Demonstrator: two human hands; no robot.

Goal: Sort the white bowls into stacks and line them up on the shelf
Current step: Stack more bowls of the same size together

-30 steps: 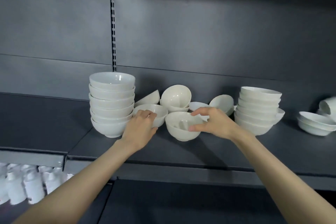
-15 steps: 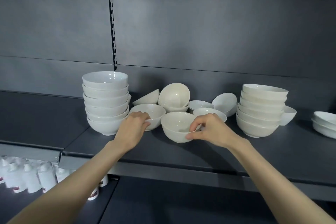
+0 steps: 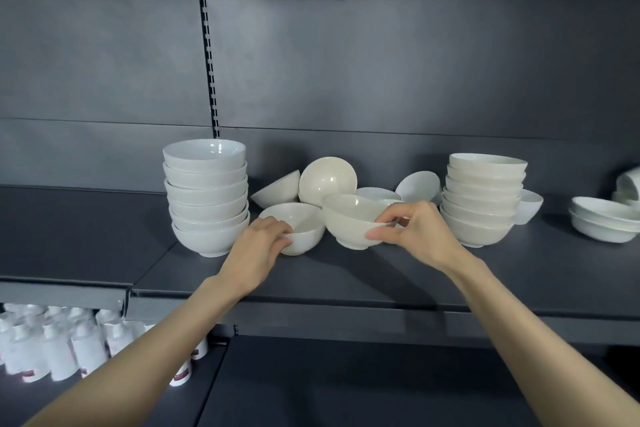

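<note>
presently the left hand point(image 3: 259, 249) grips the near rim of a small white ceramic bowl point(image 3: 299, 226), fingers curled over its lip. the bowl sits upright on the dark grey metal shelf point(image 3: 381, 274), midway between front edge and back wall. the right hand point(image 3: 423, 239) pinches the right rim of a wider white ceramic bowl point(image 3: 351, 222), thumb outside and fingertips over the lip. this bowl tilts slightly, and whether its foot is clear of the shelf cannot be told.

judged step: nest one held bowl with its like. to do it well, lift straight up before moving sideways, keep the bowl level, and lower it centred so the rims seat evenly. match size first, since the two held bowls look unequal.

towards the left end stands a tall stack of deep white bowls point(image 3: 207, 198), just beside the small bowl. a shorter stack of cream-white bowls point(image 3: 481, 201) stands near the right hand. along the back edge lie loose white bowls: one tipped on its side point(image 3: 278, 186), one standing on its rim point(image 3: 327, 179), one upright point(image 3: 377, 193) and one leaning point(image 3: 417, 185). they crowd the space behind both hands and could be knocked. a low pile of shallow white dishes point(image 3: 602, 220) lies towards the right end, well apart. white bottles point(image 3: 52, 347) fill the lower shelf.
</note>
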